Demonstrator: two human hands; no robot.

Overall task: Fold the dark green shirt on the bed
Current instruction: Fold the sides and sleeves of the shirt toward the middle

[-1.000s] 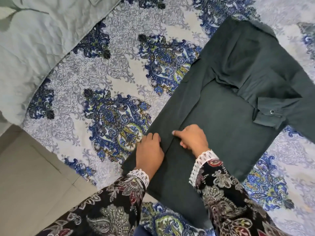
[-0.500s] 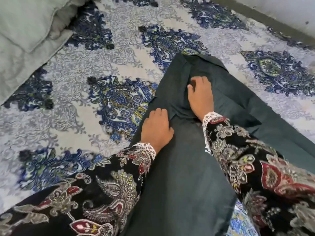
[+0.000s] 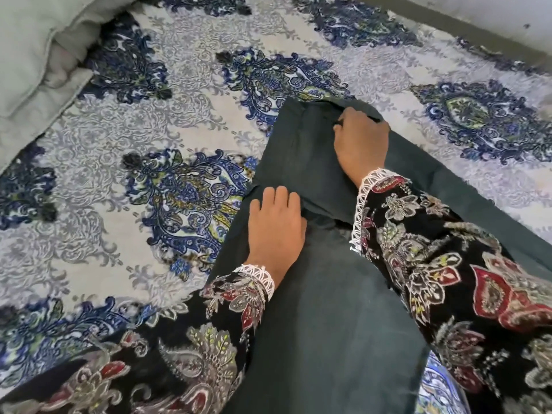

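Observation:
The dark green shirt (image 3: 322, 309) lies on the patterned bedsheet (image 3: 125, 204), running from the bottom middle up to the centre. A folded layer covers its far part. My left hand (image 3: 274, 225) rests flat on the shirt's left side, fingers together, at the near edge of that folded layer. Further up, my right hand (image 3: 361, 141) sits at the shirt's far end with its fingers curled into the cloth. Both of my floral sleeves cover parts of the shirt, and its right side runs under my right arm.
A pale green quilt (image 3: 33, 61) is bunched at the upper left of the bed. Along the top right, a dark strip (image 3: 466, 31) marks the bed's far edge against a pale wall (image 3: 507, 10).
My right hand has slid further up the shirt to its far end and curled onto the cloth. My left hand stayed pressed near the fold. The view tilted towards the wall.

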